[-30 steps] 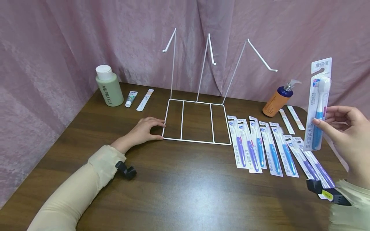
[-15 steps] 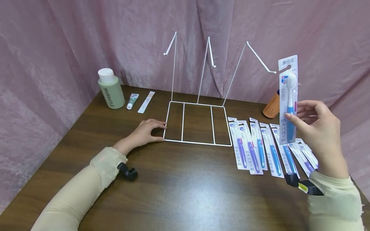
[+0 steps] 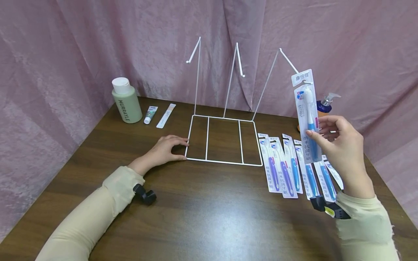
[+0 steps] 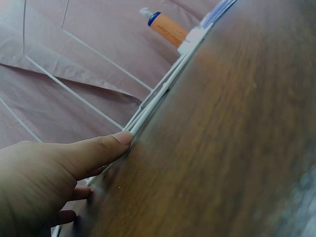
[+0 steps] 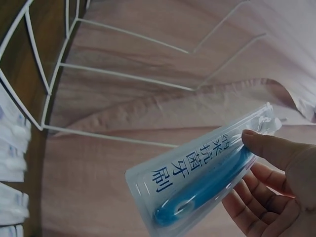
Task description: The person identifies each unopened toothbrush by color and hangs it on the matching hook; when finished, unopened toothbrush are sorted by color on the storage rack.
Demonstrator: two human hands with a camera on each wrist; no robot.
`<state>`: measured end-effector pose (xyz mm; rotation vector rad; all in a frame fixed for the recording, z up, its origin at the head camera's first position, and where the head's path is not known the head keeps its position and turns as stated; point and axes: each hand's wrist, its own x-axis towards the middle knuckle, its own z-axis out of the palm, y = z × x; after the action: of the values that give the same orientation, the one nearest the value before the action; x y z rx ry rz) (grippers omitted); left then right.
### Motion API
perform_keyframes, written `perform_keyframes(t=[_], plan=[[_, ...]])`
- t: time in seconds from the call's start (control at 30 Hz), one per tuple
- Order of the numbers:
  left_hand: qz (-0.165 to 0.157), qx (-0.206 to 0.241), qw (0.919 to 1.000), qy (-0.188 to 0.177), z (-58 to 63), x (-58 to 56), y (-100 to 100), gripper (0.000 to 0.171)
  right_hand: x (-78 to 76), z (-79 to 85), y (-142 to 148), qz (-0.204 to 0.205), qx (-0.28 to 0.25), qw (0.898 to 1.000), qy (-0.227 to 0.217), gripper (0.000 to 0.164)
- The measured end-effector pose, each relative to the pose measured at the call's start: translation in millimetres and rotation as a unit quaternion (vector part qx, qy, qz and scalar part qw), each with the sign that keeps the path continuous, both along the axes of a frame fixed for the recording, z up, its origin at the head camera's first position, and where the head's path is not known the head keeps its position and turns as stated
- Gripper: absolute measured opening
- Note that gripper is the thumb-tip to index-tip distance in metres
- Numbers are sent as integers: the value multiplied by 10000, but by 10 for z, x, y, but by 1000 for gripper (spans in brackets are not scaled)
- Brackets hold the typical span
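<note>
My right hand (image 3: 341,152) pinches a blue toothbrush in a blister pack (image 3: 307,116) between thumb and fingers, upright above the table. The tip of the right hook (image 3: 289,61) of a white wire display rack (image 3: 223,162) shows through the pack's hang hole. In the right wrist view the blue handle (image 5: 197,190) shows through clear plastic. My left hand (image 3: 163,148) rests at the rack's left side, thumb at the front corner and index fingertip farther back on the bar. The left wrist view shows the thumb (image 4: 103,148) laid straight against the wire.
Several packaged toothbrushes (image 3: 272,166), purple and blue, lie fanned on the table (image 3: 196,210) right of the rack. An orange pump bottle (image 3: 324,105) stands behind my right hand. Back left are a green bottle (image 3: 127,103), a small tube (image 3: 150,115) and a narrow sachet (image 3: 166,116).
My right hand has carried the packaged toothbrush left to the right hook, and the hook tip now shows in its hang hole. My left hand has stayed at the rack's corner.
</note>
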<state>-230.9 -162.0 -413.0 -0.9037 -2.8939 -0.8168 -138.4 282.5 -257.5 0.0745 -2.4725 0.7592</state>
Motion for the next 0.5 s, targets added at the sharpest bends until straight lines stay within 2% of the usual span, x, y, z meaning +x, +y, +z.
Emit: perform_keyframes(t=[0.33,0.5], plan=[[-18,-19,10000,57,-16,-12,-6,49,-149,-137,-174,79,-389,9990,189,41],[-14,-18,10000,42,-16,-11,-6,49,-288,-177,-263,-1,-549,9984,121,42]])
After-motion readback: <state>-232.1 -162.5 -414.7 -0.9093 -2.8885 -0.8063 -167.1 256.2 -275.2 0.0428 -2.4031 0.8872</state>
